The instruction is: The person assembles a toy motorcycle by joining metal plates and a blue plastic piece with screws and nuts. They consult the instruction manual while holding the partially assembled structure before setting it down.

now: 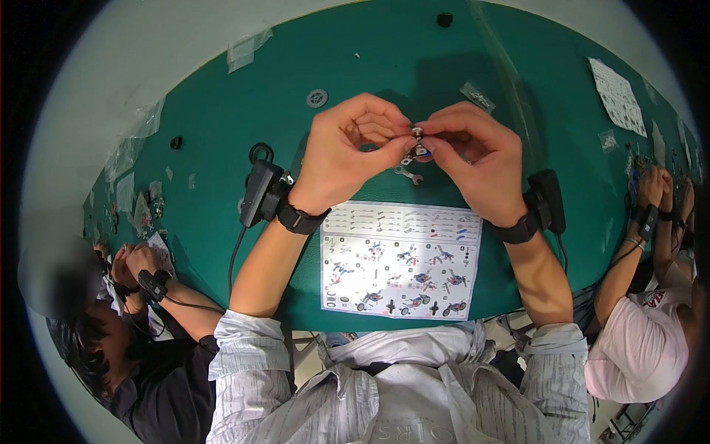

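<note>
Both hands meet over the green table, above a printed instruction sheet. A small metal assembly with a bit of blue sits between the fingertips. My left hand pinches its left side with thumb and forefinger. On its right side, the thumb and fingers of my right hand are closed on it too. The fingers partly cover its shape. Just below the fingertips lies a small wrench on the table.
A grey toothed disc lies up and left of the hands, a small parts bag up and right. A black part is at the far edge. Co-workers sit at left and right; another sheet lies far right.
</note>
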Tool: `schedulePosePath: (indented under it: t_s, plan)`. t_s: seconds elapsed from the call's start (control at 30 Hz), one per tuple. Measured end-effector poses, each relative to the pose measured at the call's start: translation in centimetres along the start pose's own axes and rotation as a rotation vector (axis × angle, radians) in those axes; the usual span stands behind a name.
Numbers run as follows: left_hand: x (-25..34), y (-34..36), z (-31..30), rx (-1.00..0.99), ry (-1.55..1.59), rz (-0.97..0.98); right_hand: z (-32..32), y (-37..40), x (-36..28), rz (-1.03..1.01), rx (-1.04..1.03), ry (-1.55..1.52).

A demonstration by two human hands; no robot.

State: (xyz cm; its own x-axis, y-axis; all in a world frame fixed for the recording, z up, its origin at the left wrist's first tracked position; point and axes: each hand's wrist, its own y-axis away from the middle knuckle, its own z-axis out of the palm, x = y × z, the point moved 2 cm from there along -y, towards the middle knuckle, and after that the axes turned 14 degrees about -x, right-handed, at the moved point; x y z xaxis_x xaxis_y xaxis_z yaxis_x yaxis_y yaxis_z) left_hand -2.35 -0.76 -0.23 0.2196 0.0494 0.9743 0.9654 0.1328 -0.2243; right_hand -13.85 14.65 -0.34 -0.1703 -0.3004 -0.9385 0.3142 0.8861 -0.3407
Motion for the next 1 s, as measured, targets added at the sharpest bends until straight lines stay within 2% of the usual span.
schedulePosePath:
  t_s: [0.2, 0.4, 0.6, 0.7, 1.0]
  plan:
    - [0.6, 0.2, 0.1, -0.032, -0.076, -0.082, -0.1, 0.0, 0.3, -0.004, 0.000, -0.015]
    - [1.1, 0.3, 0.4, -0.056, -0.214, -0.056, -0.1, 0.1, 0.6, 0.012, -0.004, -0.048]
    - [0.8, 0.2, 0.4, -0.079, -0.116, -0.165, 0.0, 0.1, 0.7, 0.008, 0.018, 0.032]
    - [0.4, 0.1, 0.5, -0.032, -0.012, -0.152, 0.1, 0.1, 0.7, 0.012, 0.035, 0.085]
    - [0.0, 0.3, 0.2, -0.004, -0.199, -0.041, 0.2, 0.1, 0.4, 0.020, 0.062, 0.041]
